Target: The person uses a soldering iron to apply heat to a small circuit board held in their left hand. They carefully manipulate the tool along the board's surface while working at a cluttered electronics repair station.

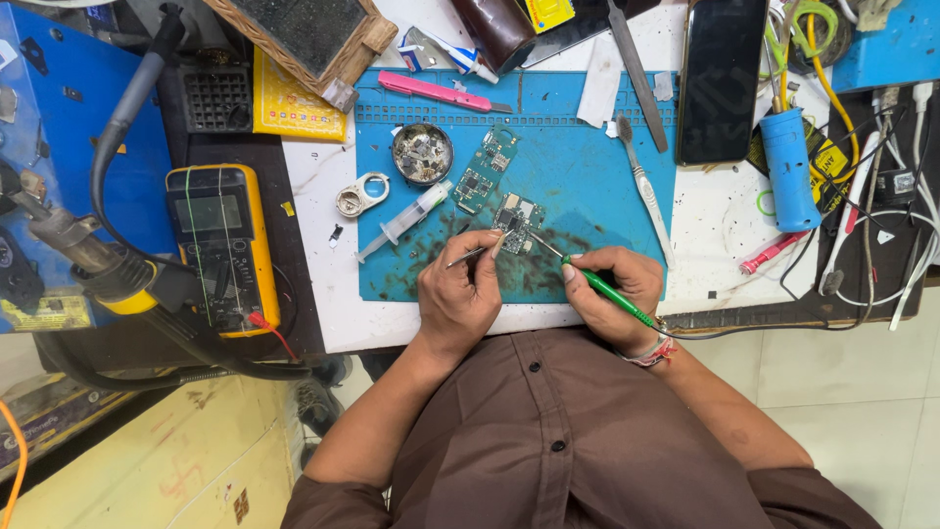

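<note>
A small green circuit board (518,221) lies on the blue work mat (587,167). My left hand (457,294) grips thin metal tweezers (470,256) whose tips reach the board's lower left edge. My right hand (612,294) holds a green-handled soldering iron (597,284), its tip touching the board's lower right side. A second, longer circuit board (485,168) rests just above and left of the first. The iron's cable runs off to the right from my wrist.
A syringe (403,219) and a round tin of small parts (423,153) sit left of the boards. A toothbrush (643,186), pink knife (436,92) and dark phone (721,78) lie further back. A yellow multimeter (217,245) and a hot-air handle (93,260) stand at left.
</note>
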